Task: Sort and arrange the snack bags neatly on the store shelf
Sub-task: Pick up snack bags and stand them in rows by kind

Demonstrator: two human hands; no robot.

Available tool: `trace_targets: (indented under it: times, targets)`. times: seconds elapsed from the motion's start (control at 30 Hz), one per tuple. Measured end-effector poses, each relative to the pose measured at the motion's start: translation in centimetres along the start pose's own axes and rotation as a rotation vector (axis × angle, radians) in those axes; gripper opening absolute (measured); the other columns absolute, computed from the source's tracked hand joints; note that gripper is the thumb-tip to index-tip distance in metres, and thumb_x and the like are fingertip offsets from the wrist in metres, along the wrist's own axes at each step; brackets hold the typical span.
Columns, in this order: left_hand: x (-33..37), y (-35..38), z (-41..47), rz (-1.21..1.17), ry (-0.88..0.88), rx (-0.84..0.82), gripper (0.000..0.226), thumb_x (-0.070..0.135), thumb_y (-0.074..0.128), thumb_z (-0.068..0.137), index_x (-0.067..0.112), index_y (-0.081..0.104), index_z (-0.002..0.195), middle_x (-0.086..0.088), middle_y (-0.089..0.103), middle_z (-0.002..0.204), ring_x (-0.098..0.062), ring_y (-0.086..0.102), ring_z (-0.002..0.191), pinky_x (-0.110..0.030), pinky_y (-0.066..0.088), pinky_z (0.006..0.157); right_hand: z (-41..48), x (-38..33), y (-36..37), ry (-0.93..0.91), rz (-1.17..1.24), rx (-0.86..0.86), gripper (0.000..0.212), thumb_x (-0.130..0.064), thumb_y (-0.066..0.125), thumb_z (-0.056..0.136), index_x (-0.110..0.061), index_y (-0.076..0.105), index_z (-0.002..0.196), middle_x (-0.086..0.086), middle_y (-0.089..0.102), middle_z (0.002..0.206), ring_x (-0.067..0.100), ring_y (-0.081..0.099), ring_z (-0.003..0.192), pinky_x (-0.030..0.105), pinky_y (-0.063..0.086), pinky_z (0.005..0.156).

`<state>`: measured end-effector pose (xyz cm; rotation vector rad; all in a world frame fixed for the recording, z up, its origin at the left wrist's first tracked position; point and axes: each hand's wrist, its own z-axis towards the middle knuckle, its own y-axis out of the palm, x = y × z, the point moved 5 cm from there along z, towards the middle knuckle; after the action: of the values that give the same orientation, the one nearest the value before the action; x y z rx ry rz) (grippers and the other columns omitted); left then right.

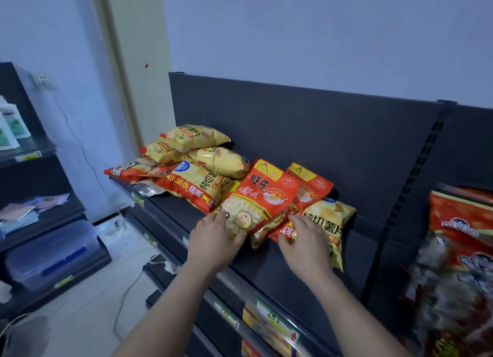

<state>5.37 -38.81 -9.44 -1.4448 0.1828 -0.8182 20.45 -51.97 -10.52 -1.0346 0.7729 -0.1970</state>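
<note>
Two front bags: red 旺仔 bag (266, 196), yellow 纯切薯片 bag (329, 223).

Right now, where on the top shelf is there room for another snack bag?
Bare shelf shows left of the left hand, before the big chip bag, and between the right hand's yellow bag and the post. The back-left pile is crowded.
</note>
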Motion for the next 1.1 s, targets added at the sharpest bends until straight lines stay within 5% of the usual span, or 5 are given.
trace_targets:
  times: [0.3,0.5,0.67,0.87,1.1]
  targets:
    - [0.0,4.5,8.8,-0.046,0.046,-0.168,0.117,0.091,0.042,0.066,0.021,0.01,0.154,-0.007,0.029,0.154,-0.031,0.034,0.138,-0.05,0.032,0.111,4.2,1.3,2.9,0.005,-0.106,0.084,0.072,-0.065,0.034,0.089,-0.019,0.037,0.146,0.002,0.032,0.156,0.019,0.022,0.146,0.043,0.005,0.122]
    - [-0.1,6.0,11.3,-0.085,0.083,-0.207,0.124,0.094,0.039,0.061,0.023,-0.001,0.154,-0.007,0.03,0.152,-0.031,0.036,0.136,-0.052,0.033,0.108,4.5,1.5,3.4,0.027,-0.18,0.135,0.077,-0.072,0.029,0.085,-0.02,0.045,0.14,0.0,0.039,0.151,0.017,0.034,0.14,0.042,0.011,0.119]
    - [-0.9,6.4,12.3,-0.161,0.144,-0.306,0.127,0.094,0.04,0.061,0.02,-0.002,0.155,-0.01,0.026,0.153,-0.032,0.034,0.137,-0.053,0.033,0.109,4.1,0.9,3.2,0.106,-0.136,0.202,0.06,-0.061,0.043,0.085,-0.021,0.054,0.128,0.003,0.046,0.141,0.019,0.034,0.128,0.051,0.036,0.109]
    - [-3.0,5.5,14.4,-0.722,0.097,-0.545,0.085,0.065,0.069,0.074,0.019,0.037,0.138,0.007,0.063,0.119,-0.015,0.064,0.1,-0.036,0.05,0.089,4.0,-0.4,2.6,0.279,-0.05,0.318,0.044,-0.041,0.064,0.085,-0.021,0.061,0.124,0.003,0.041,0.134,0.018,0.043,0.123,0.039,0.042,0.105]
    - [-3.9,5.1,15.4,-0.717,0.138,-0.595,0.062,0.053,0.075,0.076,0.016,0.049,0.119,0.003,0.063,0.113,-0.018,0.062,0.1,-0.036,0.051,0.087,2.7,-3.6,4.5,0.453,0.085,0.266,0.039,-0.049,0.06,0.089,-0.017,0.07,0.109,-0.009,0.056,0.101,0.01,0.052,0.099,0.025,0.035,0.079]
